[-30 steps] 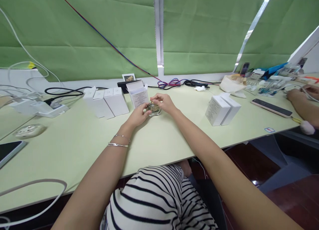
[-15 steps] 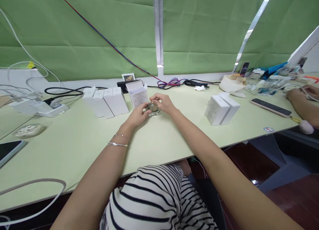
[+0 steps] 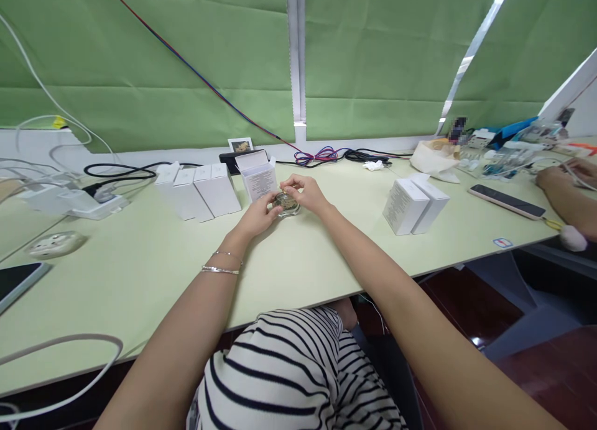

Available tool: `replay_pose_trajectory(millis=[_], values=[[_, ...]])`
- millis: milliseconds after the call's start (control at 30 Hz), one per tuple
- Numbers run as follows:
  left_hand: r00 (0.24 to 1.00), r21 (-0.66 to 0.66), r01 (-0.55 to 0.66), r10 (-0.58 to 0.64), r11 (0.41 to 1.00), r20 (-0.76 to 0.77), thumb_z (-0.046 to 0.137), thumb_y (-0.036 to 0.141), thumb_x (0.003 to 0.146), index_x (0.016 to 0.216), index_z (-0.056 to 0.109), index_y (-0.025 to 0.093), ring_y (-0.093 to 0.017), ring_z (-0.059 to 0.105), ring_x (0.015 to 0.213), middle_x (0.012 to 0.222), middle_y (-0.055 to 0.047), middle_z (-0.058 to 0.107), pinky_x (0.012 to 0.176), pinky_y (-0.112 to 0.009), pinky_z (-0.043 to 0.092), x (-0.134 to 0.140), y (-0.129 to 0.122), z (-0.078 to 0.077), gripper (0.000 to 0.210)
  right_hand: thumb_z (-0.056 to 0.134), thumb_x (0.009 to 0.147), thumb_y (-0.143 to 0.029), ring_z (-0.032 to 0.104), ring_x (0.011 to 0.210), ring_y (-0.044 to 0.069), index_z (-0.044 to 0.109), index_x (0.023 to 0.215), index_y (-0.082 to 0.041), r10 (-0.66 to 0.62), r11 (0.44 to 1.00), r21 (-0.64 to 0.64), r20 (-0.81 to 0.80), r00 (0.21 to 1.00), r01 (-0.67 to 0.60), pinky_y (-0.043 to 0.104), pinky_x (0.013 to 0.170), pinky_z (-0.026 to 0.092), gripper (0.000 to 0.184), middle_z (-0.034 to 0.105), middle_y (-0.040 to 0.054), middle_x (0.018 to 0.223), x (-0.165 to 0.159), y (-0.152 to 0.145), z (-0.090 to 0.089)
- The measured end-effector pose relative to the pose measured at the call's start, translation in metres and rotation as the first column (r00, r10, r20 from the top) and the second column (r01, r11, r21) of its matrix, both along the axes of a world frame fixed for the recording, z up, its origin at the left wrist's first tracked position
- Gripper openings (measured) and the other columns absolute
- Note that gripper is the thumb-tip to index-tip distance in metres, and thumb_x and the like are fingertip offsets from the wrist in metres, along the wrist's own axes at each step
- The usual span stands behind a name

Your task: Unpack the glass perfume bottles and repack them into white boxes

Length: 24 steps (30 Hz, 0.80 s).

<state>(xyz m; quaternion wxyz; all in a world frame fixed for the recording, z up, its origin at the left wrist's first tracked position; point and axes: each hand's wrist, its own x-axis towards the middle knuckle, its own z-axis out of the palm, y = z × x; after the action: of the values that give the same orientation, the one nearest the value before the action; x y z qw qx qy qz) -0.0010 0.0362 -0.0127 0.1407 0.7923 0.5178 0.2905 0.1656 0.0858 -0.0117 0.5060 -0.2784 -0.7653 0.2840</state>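
A small, round, clear glass-like container [image 3: 288, 205] with a dark greenish-brown middle rests on or just above the table in front of me. My left hand [image 3: 260, 215] grips its left side between thumb and fingers. Bent over its far top edge, my right hand [image 3: 304, 192] has its fingertips pinched together; what they pinch there is too small to make out. Directly behind my hands stands a white box [image 3: 260, 181] with its flap up and printed text on its front.
Several closed white boxes [image 3: 217, 191] stand left of my hands, and two white boxes [image 3: 413, 205] to the right. A phone [image 3: 506, 201] lies farther right, near another person's hand [image 3: 555, 176]. Coiled cables [image 3: 321, 155] run along the wall. A power strip [image 3: 97, 203] sits at left.
My right fingertips have shifted very slightly at the container's top. Everything else looks the same.
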Motion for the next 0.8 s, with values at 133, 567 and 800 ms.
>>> replay_pose_trajectory(millis=[133, 567, 800], values=[[1.000, 0.005, -0.003, 0.003, 1.000, 0.000, 0.046, 0.036, 0.081, 0.121, 0.052, 0.016, -0.020, 0.059, 0.079, 0.103, -0.007, 0.064, 0.077, -0.034, 0.049, -0.0002, 0.0005, 0.0001, 0.045, 0.052, 0.076, -0.016, 0.064, 0.089, 0.017, 0.063, 0.076, -0.018, -0.032, 0.998, 0.056, 0.041, 0.999, 0.030, 0.032, 0.082, 0.048, 0.011, 0.069, 0.0022, 0.086, 0.0001, -0.0016, 0.0006], [1.000, -0.002, -0.007, 0.007, 1.000, -0.003, 0.046, 0.035, 0.081, 0.123, 0.051, 0.015, -0.023, 0.059, 0.086, 0.105, -0.008, 0.064, 0.084, -0.037, 0.047, 0.0003, 0.0000, -0.0006, 0.047, 0.054, 0.078, -0.023, 0.064, 0.088, 0.018, 0.064, 0.080, -0.018, -0.035, 0.999, 0.037, 0.055, 0.998, 0.033, 0.032, 0.080, 0.048, 0.011, 0.070, 0.0023, 0.087, 0.0017, 0.0003, 0.0011], [1.000, 0.007, 0.000, 0.000, 1.000, -0.007, 0.046, 0.035, 0.082, 0.124, 0.051, 0.016, -0.022, 0.059, 0.086, 0.104, -0.007, 0.064, 0.082, -0.035, 0.048, -0.0002, 0.0007, -0.0006, 0.047, 0.052, 0.077, -0.018, 0.064, 0.087, 0.017, 0.063, 0.077, -0.018, -0.116, 0.989, 0.099, 0.108, 0.987, 0.106, 0.031, 0.081, 0.046, 0.011, 0.071, 0.0018, 0.088, 0.0004, -0.0050, 0.0045]])
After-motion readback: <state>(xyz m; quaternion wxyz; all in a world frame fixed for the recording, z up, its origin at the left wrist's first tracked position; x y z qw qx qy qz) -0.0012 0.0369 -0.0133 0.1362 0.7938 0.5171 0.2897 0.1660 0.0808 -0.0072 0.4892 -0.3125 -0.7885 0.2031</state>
